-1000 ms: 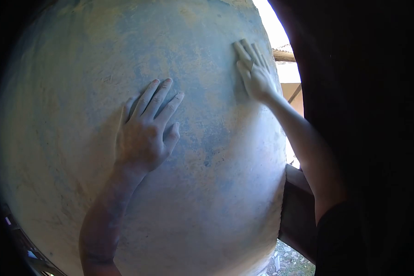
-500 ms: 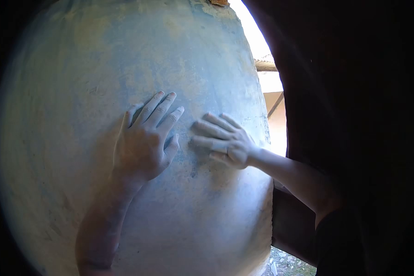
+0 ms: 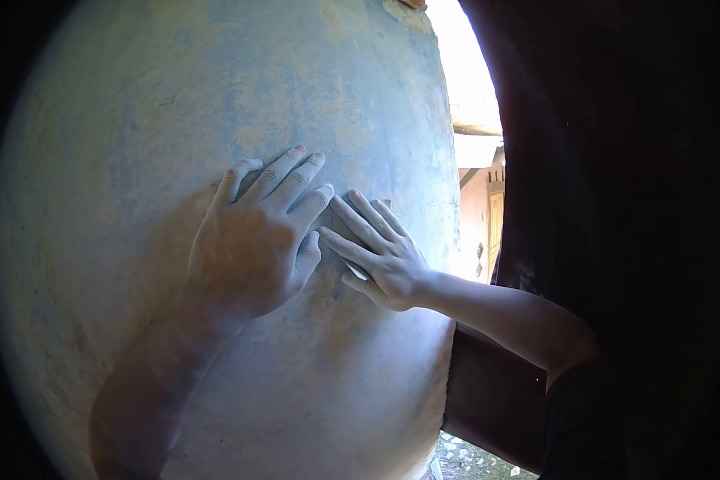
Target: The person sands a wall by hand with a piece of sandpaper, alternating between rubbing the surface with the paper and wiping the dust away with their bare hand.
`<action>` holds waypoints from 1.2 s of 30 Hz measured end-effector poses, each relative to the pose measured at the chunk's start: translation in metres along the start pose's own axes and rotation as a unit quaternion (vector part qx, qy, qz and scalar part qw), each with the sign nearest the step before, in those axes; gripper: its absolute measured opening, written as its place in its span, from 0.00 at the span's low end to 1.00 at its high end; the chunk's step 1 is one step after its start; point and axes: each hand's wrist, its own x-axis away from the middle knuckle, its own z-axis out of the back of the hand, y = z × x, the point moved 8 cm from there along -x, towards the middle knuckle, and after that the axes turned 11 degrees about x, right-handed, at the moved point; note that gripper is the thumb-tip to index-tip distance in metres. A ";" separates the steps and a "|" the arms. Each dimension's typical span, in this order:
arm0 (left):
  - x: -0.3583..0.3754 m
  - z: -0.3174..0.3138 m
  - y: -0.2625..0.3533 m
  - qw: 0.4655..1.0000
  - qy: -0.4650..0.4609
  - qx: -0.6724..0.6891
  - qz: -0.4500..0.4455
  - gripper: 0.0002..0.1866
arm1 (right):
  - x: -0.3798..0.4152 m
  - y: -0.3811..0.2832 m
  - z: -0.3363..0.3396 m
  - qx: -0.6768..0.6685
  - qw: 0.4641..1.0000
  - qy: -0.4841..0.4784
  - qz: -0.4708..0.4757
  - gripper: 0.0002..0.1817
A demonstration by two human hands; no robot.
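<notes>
A broad wall surface (image 3: 176, 128), patchy blue-grey and tan, fills most of the head view. My left hand (image 3: 252, 240) lies flat against it, fingers apart and pointing up, dusted with pale powder. Close to its right, my right hand (image 3: 384, 260) presses on the same surface with fingers stretched up and to the left, powdered too. A small bright sliver (image 3: 357, 271) shows between its thumb and index finger; what it belongs to is hidden under the palm. The fingertips of both hands nearly meet.
The wall's rough right edge (image 3: 448, 200) borders a bright opening with a building (image 3: 484, 216) beyond. A dark panel (image 3: 488, 392) stands at lower right, with littered ground (image 3: 476, 460) below. Deep shadow covers the far right.
My right hand has turned so its fingers point more upward, and it sits closer to my left hand. The view has shifted slightly; my left hand remains flat on the wall.
</notes>
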 end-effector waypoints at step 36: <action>0.001 -0.021 0.000 0.994 -0.031 -0.090 0.045 0.27 | -0.010 0.022 0.002 -0.031 0.992 0.017 -0.125 0.36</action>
